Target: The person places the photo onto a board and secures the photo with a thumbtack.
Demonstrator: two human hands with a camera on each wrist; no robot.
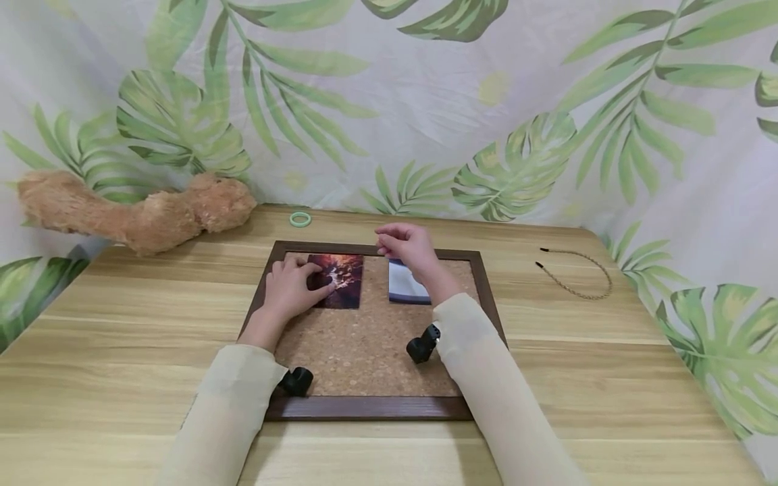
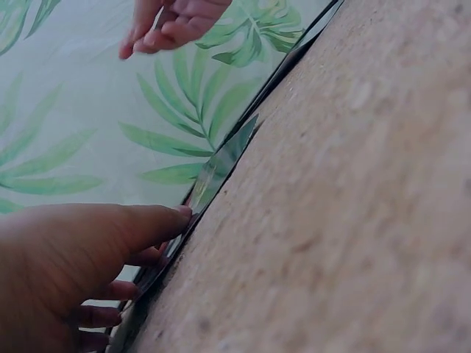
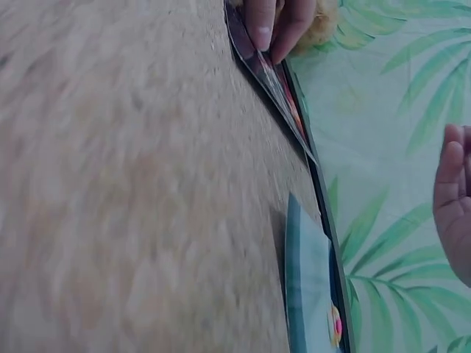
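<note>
In the head view, my left hand [image 1: 288, 289] rests on a dark red and black picture card [image 1: 348, 273] at the cork board's upper left. Its thumb and fingertips touch the card, which looks slightly bowed off the cork in the right wrist view. My right hand [image 1: 413, 251] is raised over a blue and white picture card [image 1: 406, 283] at the upper right. Its thumb and index finger come together; whether something small is between them cannot be seen. A small pink and yellow piece [image 3: 336, 323] shows on the blue card.
The cork board [image 1: 365, 358] has a dark wooden frame [image 1: 371, 408] and lies on a wooden table [image 1: 577, 378]. Behind it lies a green ring [image 1: 300, 219]. A braided cord [image 1: 598, 266] is at the right, and a fluffy brown plush [image 1: 158, 219] at the back left.
</note>
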